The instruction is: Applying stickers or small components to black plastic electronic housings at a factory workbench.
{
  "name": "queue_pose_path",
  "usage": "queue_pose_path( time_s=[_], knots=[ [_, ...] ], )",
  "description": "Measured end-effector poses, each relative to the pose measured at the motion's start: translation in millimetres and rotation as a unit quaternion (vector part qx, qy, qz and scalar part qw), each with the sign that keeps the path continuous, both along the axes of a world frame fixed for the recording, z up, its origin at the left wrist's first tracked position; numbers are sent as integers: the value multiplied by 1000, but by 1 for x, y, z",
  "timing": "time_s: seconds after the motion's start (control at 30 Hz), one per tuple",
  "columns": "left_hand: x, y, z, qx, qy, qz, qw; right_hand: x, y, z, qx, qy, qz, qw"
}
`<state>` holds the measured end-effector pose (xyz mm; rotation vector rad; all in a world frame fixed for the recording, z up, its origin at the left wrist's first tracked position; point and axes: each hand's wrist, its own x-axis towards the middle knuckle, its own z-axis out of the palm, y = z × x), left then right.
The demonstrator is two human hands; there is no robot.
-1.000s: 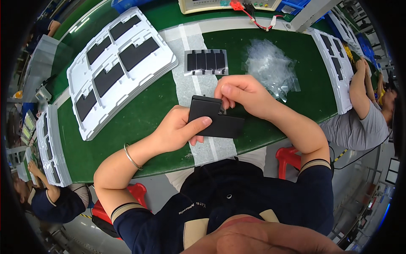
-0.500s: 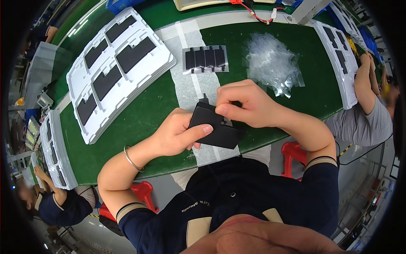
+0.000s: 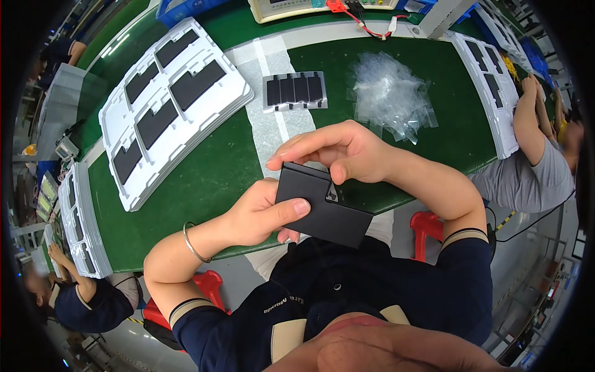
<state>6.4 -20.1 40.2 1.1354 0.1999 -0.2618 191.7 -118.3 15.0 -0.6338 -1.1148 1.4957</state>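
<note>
Far to the left of your hands, a stack of white moulded trays (image 3: 83, 232) sits at the bench edge; nearer in, up and left of your left hand, a larger white tray (image 3: 173, 105) keeps flat black panels in separate pockets, probably so they lie apart and within reach; your left hand (image 3: 263, 214) is closed around the near-left edge of a flat black rectangular panel (image 3: 322, 208), thumb lying across its face to steady it over the bench edge, close to your chest; beyond your hands lies a small strip of black pads (image 3: 294, 91); your right hand (image 3: 344, 152) comes over the panel's top edge, fingers narrowed to a pinch at a small pale spot on its face, though what it pinches is too small to tell; beyond your right hand lies a loose heap of clear plastic bags (image 3: 390, 96).
</note>
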Motion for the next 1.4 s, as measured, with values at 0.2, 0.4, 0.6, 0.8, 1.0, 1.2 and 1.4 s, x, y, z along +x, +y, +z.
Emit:
queue_pose_path(
  time_s=[0.2,0.4,0.6,0.8,1.0,1.2,1.4],
  knots=[
    [1,-3,-9,6,-40,15,999,-3,1,-6,4,10,-24,1000],
    [7,-9,-17,223,-81,148,960,2,8,1,-24,50,-68,996],
    [3,3,-24,154,-62,207,964,24,0,0,29,-211,-200,956],
    [3,4,-23,146,-76,217,962,17,0,1,73,-273,-236,930],
    [2,5,-24,159,-81,207,962,17,-4,7,30,-267,-205,941],
    [1,8,-18,182,-97,178,962,16,-2,10,67,-242,-246,936],
    [-3,35,-24,593,-268,177,739,39,-8,31,311,-537,-367,692]
  ],
)
